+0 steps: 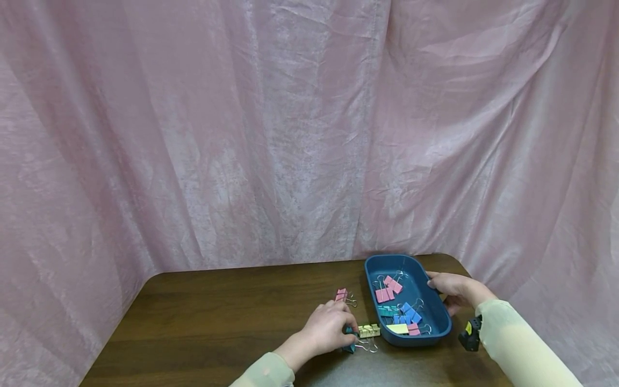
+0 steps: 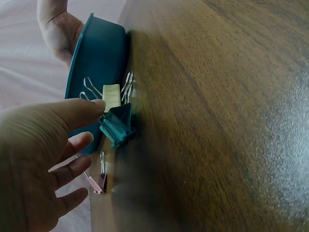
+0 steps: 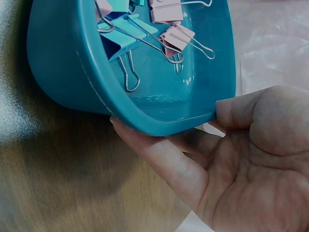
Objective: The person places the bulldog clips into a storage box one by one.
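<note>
My left hand (image 1: 329,329) is at the dark teal binder clip (image 2: 117,124) on the table, left of the blue tray (image 1: 444,322). In the left wrist view the thumb (image 2: 87,110) lies against that clip's wire handle; the index finger is mostly hidden behind it, the other fingers spread loosely. A yellow binder clip (image 1: 369,331) sits between this clip and the tray. Beyond the left hand lies a pink binder clip (image 1: 341,294). My right hand (image 1: 456,289) grips the tray's right side, thumb at the rim and fingers beneath.
Inside the tray are several binder clips: pink ones (image 1: 384,294), a green one (image 1: 388,311), blue ones (image 1: 410,313) and a yellow one (image 1: 398,329). The brown wooden table (image 1: 217,322) extends to the left. A pink curtain (image 1: 290,134) hangs behind its far edge.
</note>
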The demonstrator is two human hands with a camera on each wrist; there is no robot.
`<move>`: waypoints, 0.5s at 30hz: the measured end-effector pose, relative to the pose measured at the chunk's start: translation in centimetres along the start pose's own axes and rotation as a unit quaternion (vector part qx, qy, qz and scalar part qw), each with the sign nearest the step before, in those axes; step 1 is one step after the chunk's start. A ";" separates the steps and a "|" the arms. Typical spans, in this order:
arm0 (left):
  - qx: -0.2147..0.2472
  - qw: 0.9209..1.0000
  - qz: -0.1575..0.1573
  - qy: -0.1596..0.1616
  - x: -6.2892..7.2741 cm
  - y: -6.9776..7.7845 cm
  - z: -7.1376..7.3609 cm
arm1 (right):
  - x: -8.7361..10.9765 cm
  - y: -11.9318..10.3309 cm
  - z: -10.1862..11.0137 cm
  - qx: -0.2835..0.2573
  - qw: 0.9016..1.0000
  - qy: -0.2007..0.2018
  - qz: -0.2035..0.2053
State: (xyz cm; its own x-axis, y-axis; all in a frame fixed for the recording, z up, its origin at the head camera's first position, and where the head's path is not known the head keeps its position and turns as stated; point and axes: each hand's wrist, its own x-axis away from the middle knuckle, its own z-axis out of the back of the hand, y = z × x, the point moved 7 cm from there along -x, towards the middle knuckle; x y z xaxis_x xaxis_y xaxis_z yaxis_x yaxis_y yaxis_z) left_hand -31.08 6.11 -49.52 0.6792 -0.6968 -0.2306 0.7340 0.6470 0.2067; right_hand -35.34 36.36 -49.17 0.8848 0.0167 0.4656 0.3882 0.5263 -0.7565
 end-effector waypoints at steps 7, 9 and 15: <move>0.004 1.000 -0.010 0.016 0.0 0.1 0.0 | 0.1 0.0 0.0 0.002 1.000 0.000 -0.001; 0.006 1.000 -0.010 0.018 0.0 0.1 0.0 | 0.1 0.0 0.0 0.002 1.000 -0.002 -0.001; 0.011 1.000 -0.010 0.022 0.3 0.0 0.4 | 0.0 0.0 0.0 0.001 1.000 -0.002 0.001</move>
State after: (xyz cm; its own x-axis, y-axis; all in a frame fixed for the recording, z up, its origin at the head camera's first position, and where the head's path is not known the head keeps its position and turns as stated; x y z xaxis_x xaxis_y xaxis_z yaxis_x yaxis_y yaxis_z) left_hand -30.90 5.82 -49.23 0.6645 -0.6941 -0.2771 0.7470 0.6267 0.2217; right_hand -35.31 36.35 -49.19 0.8844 0.0200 0.4663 0.3865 0.5285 -0.7558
